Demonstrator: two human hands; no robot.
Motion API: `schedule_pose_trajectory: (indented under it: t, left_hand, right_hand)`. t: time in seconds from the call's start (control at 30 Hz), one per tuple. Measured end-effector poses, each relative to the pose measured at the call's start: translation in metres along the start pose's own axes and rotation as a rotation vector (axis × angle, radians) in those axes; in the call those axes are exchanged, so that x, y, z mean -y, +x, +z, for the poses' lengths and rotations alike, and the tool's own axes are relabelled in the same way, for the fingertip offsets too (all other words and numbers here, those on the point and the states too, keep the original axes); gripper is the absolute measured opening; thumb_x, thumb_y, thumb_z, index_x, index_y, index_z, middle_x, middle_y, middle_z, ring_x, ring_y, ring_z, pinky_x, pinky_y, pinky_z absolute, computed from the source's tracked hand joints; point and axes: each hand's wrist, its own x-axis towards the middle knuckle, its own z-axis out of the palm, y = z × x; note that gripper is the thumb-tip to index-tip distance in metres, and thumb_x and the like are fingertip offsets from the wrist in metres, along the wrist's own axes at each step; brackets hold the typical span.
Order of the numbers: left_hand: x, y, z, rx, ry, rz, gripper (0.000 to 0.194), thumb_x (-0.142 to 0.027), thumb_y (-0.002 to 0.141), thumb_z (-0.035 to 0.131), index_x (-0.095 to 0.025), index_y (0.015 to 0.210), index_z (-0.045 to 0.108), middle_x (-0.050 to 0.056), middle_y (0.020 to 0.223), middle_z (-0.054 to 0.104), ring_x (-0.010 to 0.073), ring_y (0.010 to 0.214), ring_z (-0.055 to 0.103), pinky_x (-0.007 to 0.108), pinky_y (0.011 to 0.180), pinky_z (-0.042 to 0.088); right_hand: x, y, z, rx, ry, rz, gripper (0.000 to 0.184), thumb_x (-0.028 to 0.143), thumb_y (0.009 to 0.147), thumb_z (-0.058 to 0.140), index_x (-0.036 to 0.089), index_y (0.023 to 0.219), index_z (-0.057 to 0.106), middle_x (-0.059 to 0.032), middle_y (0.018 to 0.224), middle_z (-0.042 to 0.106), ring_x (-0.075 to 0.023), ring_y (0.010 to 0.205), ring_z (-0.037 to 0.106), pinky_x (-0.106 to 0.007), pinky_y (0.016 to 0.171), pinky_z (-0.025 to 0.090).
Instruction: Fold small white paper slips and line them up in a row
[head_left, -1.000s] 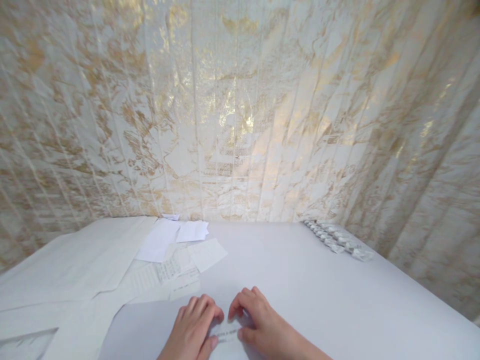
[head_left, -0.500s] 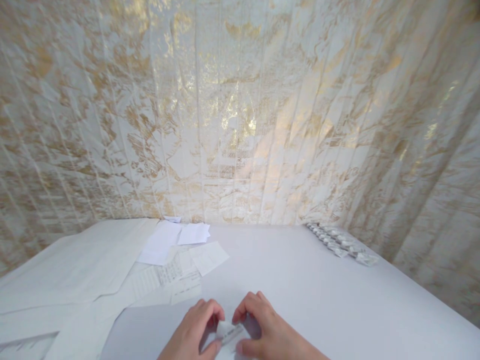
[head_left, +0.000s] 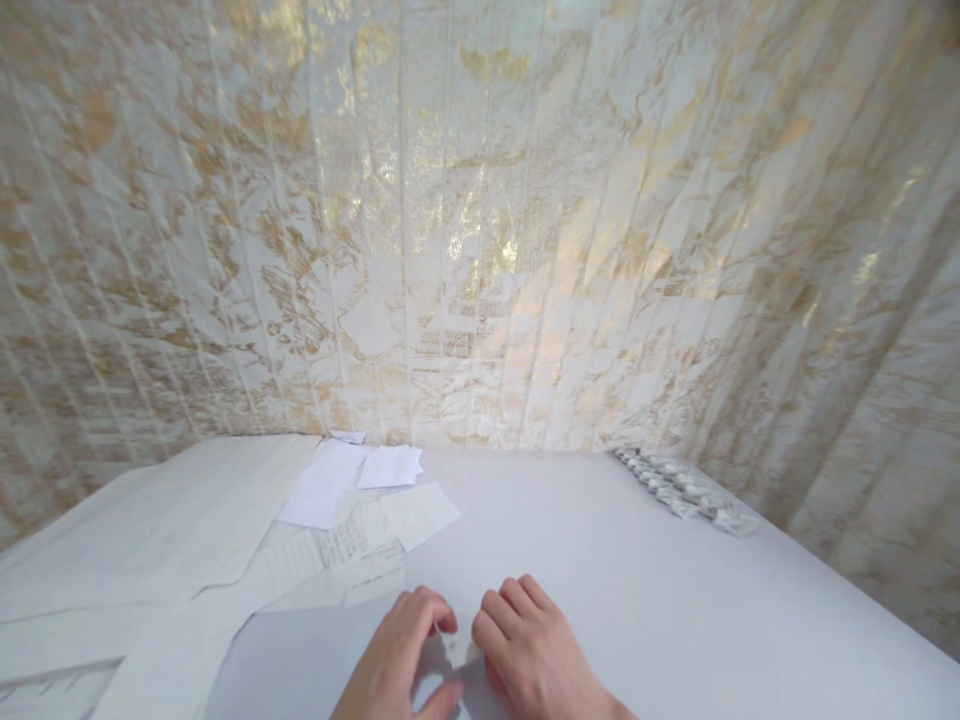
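A paper slip between the left hand and the right hand.
Left fingers arch apart from their thumb; right fingers curl together, any grip impossible to tell. Beyond the left fingers, printed papers lie on the desk.

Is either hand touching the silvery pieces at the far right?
No: the left hand and right hand are well short of the silvery pieces.

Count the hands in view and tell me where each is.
2. The left hand at the bottom, left of centre; the right hand beside it, right of centre. No others show.
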Motion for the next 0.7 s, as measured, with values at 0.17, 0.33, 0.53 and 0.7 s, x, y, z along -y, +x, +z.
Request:
schedule_pose_trajectory:
  t: [0.17, 0.33, 0.53, 0.7]
  left_hand:
    - [0.001, 0.006, 0.000, 0.153, 0.302, 0.074, 0.011, -0.013, 0.076, 0.063, -0.021, 0.079, 0.056, 0.003, 0.092, 0.064, 0.0250, 0.092, 0.056, 0.037, 0.081, 0.042]
    - [0.004, 0.009, -0.002, 0.158, 0.422, 0.156, 0.010, -0.012, 0.085, 0.061, -0.021, 0.078, 0.061, 0.002, 0.092, 0.067, 0.0240, 0.091, 0.058, 0.036, 0.079, 0.042]
    - [0.013, 0.007, -0.004, 0.029, 0.466, 0.209, 0.017, -0.016, 0.093, 0.051, -0.022, 0.080, 0.059, 0.002, 0.089, 0.064, 0.0228, 0.087, 0.057, 0.035, 0.075, 0.041]
    - [0.018, 0.008, -0.001, -0.032, 0.488, 0.204, 0.019, -0.018, 0.094, 0.048, -0.022, 0.080, 0.059, 0.002, 0.088, 0.063, 0.0232, 0.086, 0.056, 0.035, 0.075, 0.041]
  right_hand:
    - [-0.001, -0.003, 0.010, 0.093, 0.004, -0.016, 0.016, 0.016, 0.078, 0.071, 0.021, 0.074, 0.056, 0.0005, 0.073, 0.063, -0.0178, 0.066, 0.049, -0.033, 0.061, 0.031]
    - [-0.005, -0.007, -0.001, 0.203, 0.356, 0.247, 0.017, 0.008, 0.076, 0.075, 0.023, 0.079, 0.069, 0.0012, 0.081, 0.067, -0.0176, 0.079, 0.055, -0.028, 0.071, 0.038]
    - [-0.009, 0.002, -0.008, 0.234, 0.595, 0.514, 0.021, 0.005, 0.072, 0.081, 0.022, 0.084, 0.075, -0.0020, 0.091, 0.066, -0.0201, 0.092, 0.056, -0.029, 0.084, 0.042]
    - [-0.010, 0.013, -0.007, 0.233, 0.636, 0.638, 0.016, 0.006, 0.076, 0.078, 0.020, 0.077, 0.071, -0.0010, 0.091, 0.063, -0.0198, 0.096, 0.054, -0.030, 0.089, 0.040]
